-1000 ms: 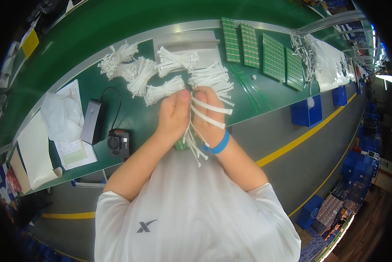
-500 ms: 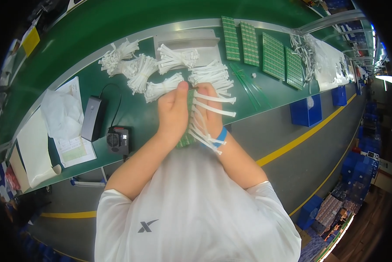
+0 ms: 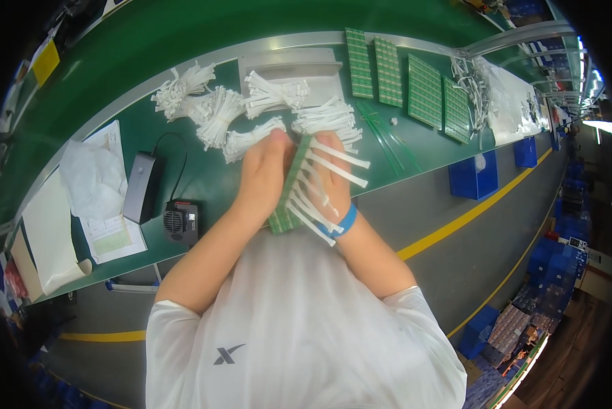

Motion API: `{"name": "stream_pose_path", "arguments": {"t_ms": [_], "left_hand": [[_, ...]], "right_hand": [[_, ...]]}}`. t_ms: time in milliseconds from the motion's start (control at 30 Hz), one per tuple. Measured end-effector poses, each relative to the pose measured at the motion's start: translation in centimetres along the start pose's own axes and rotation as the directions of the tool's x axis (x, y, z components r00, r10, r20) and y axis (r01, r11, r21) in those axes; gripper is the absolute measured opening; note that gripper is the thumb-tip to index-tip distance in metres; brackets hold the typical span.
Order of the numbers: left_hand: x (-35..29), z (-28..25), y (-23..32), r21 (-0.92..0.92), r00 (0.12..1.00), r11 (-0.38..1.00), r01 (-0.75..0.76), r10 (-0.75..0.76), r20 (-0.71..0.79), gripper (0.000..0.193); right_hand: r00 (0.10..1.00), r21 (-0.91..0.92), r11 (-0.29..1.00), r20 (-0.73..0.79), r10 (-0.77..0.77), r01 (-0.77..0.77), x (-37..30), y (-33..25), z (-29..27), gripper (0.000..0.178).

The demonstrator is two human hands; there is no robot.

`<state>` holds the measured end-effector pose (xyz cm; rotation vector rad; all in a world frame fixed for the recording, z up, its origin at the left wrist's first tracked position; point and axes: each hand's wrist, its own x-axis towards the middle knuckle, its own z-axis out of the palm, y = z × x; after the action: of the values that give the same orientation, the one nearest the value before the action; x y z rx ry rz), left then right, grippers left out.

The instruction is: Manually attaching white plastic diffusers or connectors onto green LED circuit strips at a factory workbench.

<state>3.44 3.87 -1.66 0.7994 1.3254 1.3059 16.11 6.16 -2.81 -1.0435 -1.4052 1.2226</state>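
A green circuit board panel [image 3: 295, 178] stands on edge between my hands, tilted, with a row of short white cables [image 3: 330, 167] sticking out from it to the right. My left hand [image 3: 263, 170] is closed on the panel's left side, thumb at the top. My right hand [image 3: 332, 184], with a blue band [image 3: 347, 219] at the wrist, is closed round the other side; the cables partly cover its fingers. Just beyond the hands lie bundles of white cables [image 3: 326, 117], one of them [image 3: 251, 138] nearest my left hand.
More cable bundles [image 3: 218, 116] and a metal tray [image 3: 292, 65] lie farther back. Several green panels [image 3: 425, 91] and thin green strips [image 3: 386, 136] are at the right. At the left stand a grey box [image 3: 142, 186], a small black device [image 3: 182, 219] and papers [image 3: 115, 238]. Blue bins [image 3: 474, 176] sit beyond the table edge.
The panel has turned in my hands, so more of its long edge and the cable row shows. Both hands have shifted slightly, the left one a little to the left.
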Motion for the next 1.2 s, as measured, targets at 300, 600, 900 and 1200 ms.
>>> {"name": "stream_pose_path", "arguments": {"t_ms": [300, 600, 900, 1200], "left_hand": [[-0.9, -1.0, -2.4, 0.182, 0.988, 0.977, -0.116, 0.094, 0.122, 0.038], [-2.6, -1.6, -1.1, -0.355, 0.971, 0.904, 0.237, -0.231, 0.059, 0.045], [-5.8, -9.2, 0.2, -0.740, 0.929, 0.577, 0.347, -0.318, 0.188, 0.062], [-7.4, -8.6, -0.9, -0.785, 0.791, 0.243, 0.570, -0.421, 0.444, 0.057]], "right_hand": [[1.000, -0.204, 0.979, 0.009, -0.001, 0.003, -0.5, -0.8, 0.1, 0.027], [0.911, -0.073, 0.943, 0.246, 0.332, -0.324, -0.6, -3.6, -0.7, 0.034], [0.954, -0.670, 0.689, 0.277, -0.114, 0.277, 3.0, -1.4, -6.5, 0.008], [0.762, -0.711, 0.393, 0.646, 0.039, 0.583, 5.1, 0.1, -2.1, 0.011]]}}
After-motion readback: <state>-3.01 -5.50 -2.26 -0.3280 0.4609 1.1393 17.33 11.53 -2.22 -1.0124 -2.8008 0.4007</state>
